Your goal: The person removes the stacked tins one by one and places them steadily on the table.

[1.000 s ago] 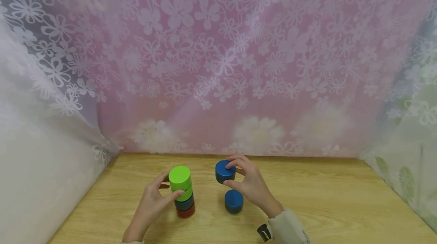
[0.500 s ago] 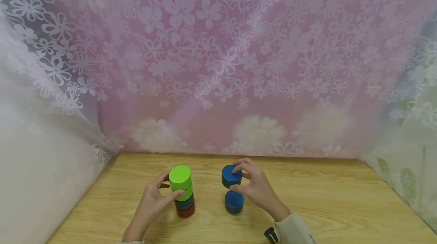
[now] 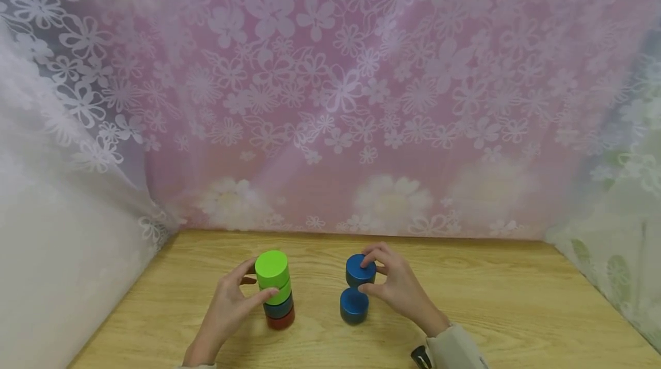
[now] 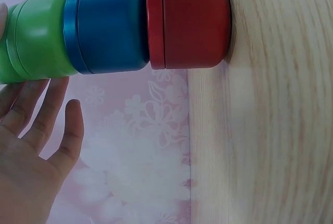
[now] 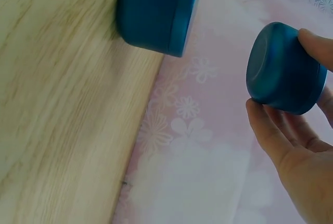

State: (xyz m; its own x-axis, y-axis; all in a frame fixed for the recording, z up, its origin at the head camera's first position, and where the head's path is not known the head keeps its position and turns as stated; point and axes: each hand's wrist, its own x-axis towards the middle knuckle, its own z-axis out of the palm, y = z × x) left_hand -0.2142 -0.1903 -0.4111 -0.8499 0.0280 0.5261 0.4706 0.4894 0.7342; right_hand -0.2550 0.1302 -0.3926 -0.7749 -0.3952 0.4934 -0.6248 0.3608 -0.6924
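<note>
A stack of small round lidded tins stands left of centre in the head view: a red tin (image 4: 195,23) at the bottom, a blue tin (image 4: 112,26) on it, then two green tins (image 3: 272,265). My left hand (image 3: 232,300) holds the green part from the left, thumb in front and fingers behind. Right of the stack, my right hand (image 3: 395,283) pinches another blue tin (image 5: 286,67) between thumb and fingers, lifted off the table. Just below and in front of it, a second blue tin (image 3: 354,307) sits on the table; the lifted one overlaps its back edge in the head view.
The wooden table (image 3: 490,300) runs back to a pink floral cloth (image 3: 330,128). Pale cloth walls (image 3: 62,231) close off both sides. A black item (image 3: 420,356) sits by the right sleeve (image 3: 457,349).
My right hand has moved right and slightly towards me with its blue tin, from left of the standing blue tin to just behind and above it. My left hand and the stack stay put.
</note>
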